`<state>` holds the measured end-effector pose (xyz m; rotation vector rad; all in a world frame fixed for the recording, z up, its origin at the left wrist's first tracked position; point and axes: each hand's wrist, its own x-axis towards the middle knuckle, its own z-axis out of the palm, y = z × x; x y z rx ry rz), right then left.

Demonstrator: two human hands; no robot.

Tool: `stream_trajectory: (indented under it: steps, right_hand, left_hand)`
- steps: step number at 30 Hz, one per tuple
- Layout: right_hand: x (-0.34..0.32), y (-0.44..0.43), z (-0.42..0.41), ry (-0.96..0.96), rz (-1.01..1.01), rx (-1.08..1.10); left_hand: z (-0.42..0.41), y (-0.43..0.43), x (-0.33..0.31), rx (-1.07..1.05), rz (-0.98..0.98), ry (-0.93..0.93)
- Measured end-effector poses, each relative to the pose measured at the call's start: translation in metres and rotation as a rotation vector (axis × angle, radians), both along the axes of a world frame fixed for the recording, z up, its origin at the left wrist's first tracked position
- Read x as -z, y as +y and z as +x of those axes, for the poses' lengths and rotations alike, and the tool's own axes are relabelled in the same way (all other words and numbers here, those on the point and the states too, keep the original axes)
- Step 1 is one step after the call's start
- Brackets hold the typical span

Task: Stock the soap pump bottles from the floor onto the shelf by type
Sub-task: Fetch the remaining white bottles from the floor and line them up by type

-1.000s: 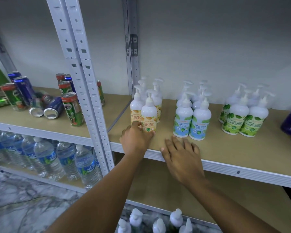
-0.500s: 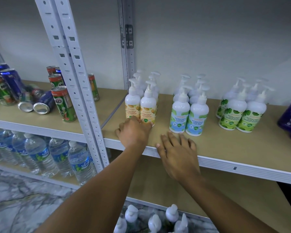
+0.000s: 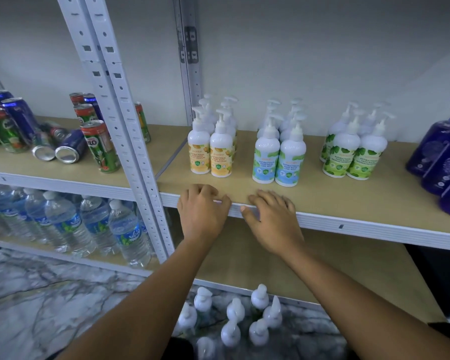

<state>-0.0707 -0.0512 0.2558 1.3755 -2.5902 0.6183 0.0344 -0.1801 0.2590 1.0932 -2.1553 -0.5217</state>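
Note:
Three groups of white pump bottles stand on the wooden shelf [image 3: 374, 198]: orange-label bottles [image 3: 209, 149] at the left, blue-label bottles [image 3: 278, 157] in the middle, green-label bottles [image 3: 353, 154] to the right. Several more pump bottles [image 3: 234, 318] stand on the marble floor below, between my forearms. My left hand [image 3: 202, 211] rests on the shelf's front edge, fingers curled, holding nothing, a little in front of the orange-label bottles. My right hand [image 3: 270, 219] lies flat beside it on the edge, fingers apart, empty.
Dark purple bottles [image 3: 442, 162] crowd the shelf's right end. White perforated uprights [image 3: 120, 120] divide this bay from the left one, which holds drink cans [image 3: 99, 144], some toppled, and water bottles [image 3: 89, 224] below. A lower wooden shelf [image 3: 244, 263] sits under my hands.
My left hand has let go of the front orange-label bottle and drawn back to the shelf edge. My right hand also slid back toward the edge.

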Motion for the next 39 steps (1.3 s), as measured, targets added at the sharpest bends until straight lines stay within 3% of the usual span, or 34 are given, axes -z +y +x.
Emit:
stream_trajectory:
  steps: [4,6,11,15,21,25,31,39]
  right_hand:
    - [0.023,0.040,0.025,-0.041,-0.370,-0.018]
    - [0.043,0.062,0.041,-0.111,-0.448,-0.012]
    - [0.122,0.109,0.069,-0.534,-0.299,0.163]
    - [0.185,0.148,0.087,-0.713,-0.152,0.241]
    - [0.228,0.165,0.077,-0.854,0.203,0.231]
    - [0.254,0.154,0.066,-0.875,0.276,0.216]
    - [0.303,0.139,0.045,-0.911,0.327,0.145]
    - [0.330,0.116,0.033,-0.804,0.464,0.059]
  left_hand:
    - [0.029,0.041,0.018,0.010,0.009,0.049]
    - [0.043,0.062,0.033,0.014,0.118,0.071]
    - [0.071,0.115,0.094,-0.019,0.422,0.090]
    - [0.089,0.151,0.152,-0.036,0.652,0.082]
    - [0.096,0.189,0.214,-0.130,0.899,0.036]
    - [0.094,0.186,0.257,-0.149,0.937,-0.089]
    - [0.069,0.168,0.299,-0.113,0.887,-0.074]
    - [0.053,0.148,0.324,-0.238,0.902,-0.173]
